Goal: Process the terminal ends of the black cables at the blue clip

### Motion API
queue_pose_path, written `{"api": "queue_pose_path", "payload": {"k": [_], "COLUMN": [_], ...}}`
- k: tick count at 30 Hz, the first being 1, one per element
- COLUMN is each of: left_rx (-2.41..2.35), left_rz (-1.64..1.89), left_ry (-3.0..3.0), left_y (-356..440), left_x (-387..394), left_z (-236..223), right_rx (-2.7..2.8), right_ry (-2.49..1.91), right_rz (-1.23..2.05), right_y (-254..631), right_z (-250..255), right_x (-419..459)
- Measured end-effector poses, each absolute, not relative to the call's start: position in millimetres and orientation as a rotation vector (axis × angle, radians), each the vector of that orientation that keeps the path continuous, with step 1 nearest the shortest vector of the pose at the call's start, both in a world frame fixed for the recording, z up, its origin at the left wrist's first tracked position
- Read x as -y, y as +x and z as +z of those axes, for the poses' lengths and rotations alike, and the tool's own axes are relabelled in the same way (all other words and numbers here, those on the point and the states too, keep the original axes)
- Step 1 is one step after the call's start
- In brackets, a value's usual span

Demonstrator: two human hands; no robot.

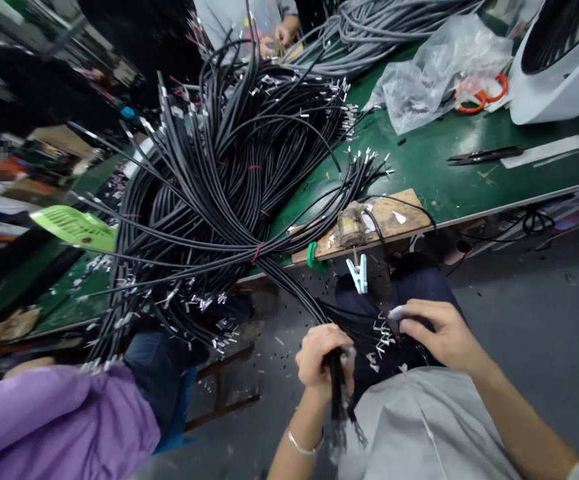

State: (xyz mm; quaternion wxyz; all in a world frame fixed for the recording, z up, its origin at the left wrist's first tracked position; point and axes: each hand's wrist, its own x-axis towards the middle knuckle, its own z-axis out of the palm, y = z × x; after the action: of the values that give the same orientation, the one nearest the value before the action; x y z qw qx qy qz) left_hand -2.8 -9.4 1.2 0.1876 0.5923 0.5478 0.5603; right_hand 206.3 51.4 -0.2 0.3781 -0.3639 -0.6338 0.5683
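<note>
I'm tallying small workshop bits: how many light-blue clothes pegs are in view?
1. The light-blue clothes peg is at the front edge of the wooden board. Others could be hidden under the pile of black cables.

A cable workshop, by the look of it: beyond the left hand (pixel 322 357) and its grip on a bundle of black cables (pixel 292 283), tied cable heaps (pixel 264 157) crowd a green bench (pixel 469 193), with a grey cable coil (pixel 369 33) farther off. Orange-handled scissors (pixel 483 100) lie ahead and right of the grip. People work nearby: a purple sleeve (pixel 44 420) to its left, another person's hands (pixel 285 33) across the bench. Scraps litter the floor (pixel 272 393) just left of it.
</note>
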Motion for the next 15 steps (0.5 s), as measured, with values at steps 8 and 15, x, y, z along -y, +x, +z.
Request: {"api": "queue_pose_path", "payload": {"k": [8,15], "left_rx": [-0.836,-1.448], "left_rz": [0.908,1.395], "left_ry": [2.476,1.488], "left_y": [-0.2,-17.7], "left_x": [-12.9,19.3], "left_z": [49.6,3.1], "right_rx": [1.747,1.712], "right_ry": [-1.160,-1.060], "right_rz": [1.233,1.258], "right_y": [180.0,162.0], "right_z": [-19.6,-13.0], "right_x": [-65.6,-50.2]}}
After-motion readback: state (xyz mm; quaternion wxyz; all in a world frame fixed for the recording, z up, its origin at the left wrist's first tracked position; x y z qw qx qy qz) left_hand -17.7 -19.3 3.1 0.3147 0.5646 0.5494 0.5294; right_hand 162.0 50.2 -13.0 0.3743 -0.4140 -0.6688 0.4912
